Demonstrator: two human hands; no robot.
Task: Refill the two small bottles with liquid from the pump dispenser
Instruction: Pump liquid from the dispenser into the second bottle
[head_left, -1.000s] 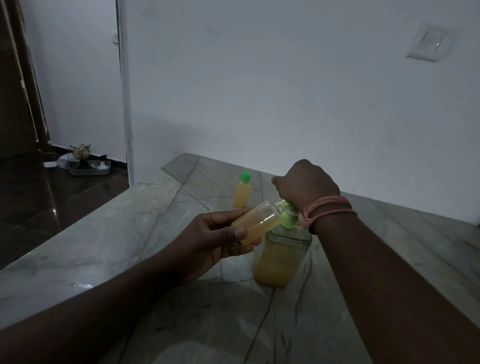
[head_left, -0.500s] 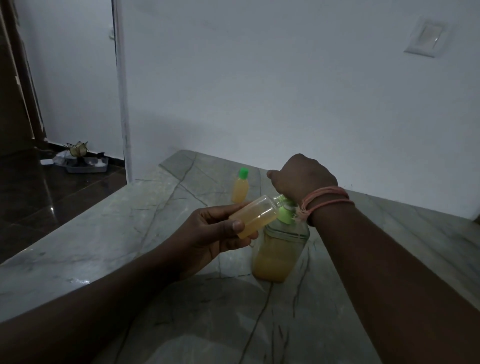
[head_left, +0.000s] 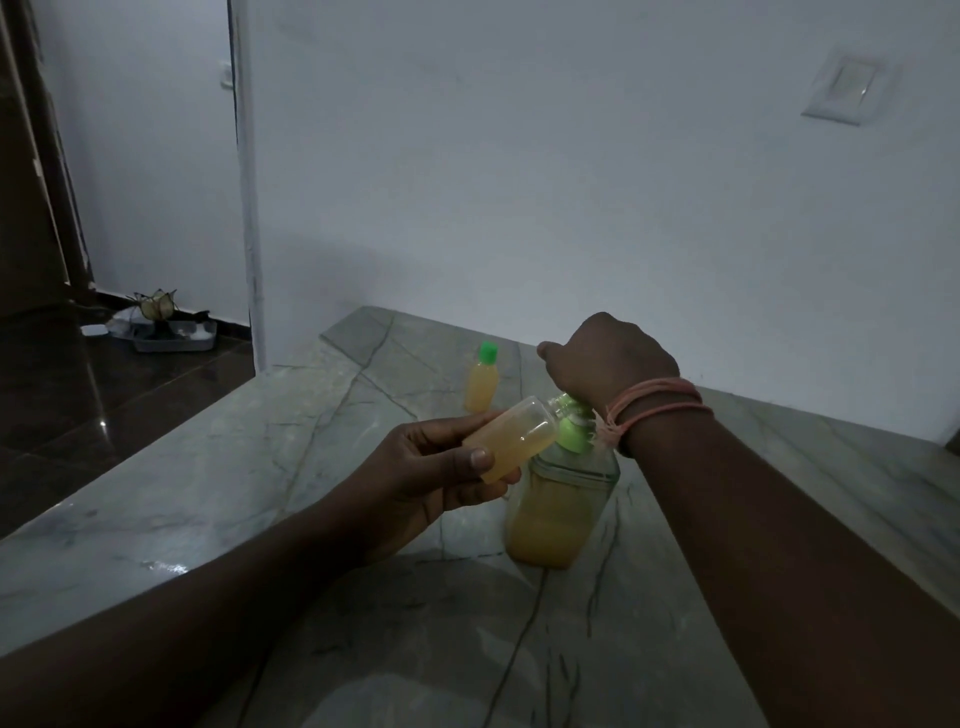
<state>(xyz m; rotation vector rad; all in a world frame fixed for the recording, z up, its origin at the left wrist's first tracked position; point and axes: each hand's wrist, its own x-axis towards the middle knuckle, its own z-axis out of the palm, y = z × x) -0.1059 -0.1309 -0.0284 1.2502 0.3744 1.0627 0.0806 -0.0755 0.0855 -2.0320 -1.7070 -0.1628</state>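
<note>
My left hand (head_left: 431, 467) grips a small clear bottle (head_left: 511, 441), tilted, uncapped, part full of yellow liquid, with its mouth against the green pump head. The pump dispenser (head_left: 563, 512), a clear jar holding yellow liquid, stands on the marble counter (head_left: 260, 467). My right hand (head_left: 605, 361), with pink bands on the wrist, sits curled over the top of the pump; its fingers are hidden from me. A second small bottle (head_left: 482, 387) with a green cap stands upright behind, filled with yellow liquid.
A white wall rises right behind the counter, with a switch plate (head_left: 844, 91) high on the right. The counter's left edge drops to a dark floor, where a tray with small items (head_left: 171, 332) lies near a doorway.
Almost nothing has moved: both hands keep their places on the small bottle and the pump. The view shifted slightly.
</note>
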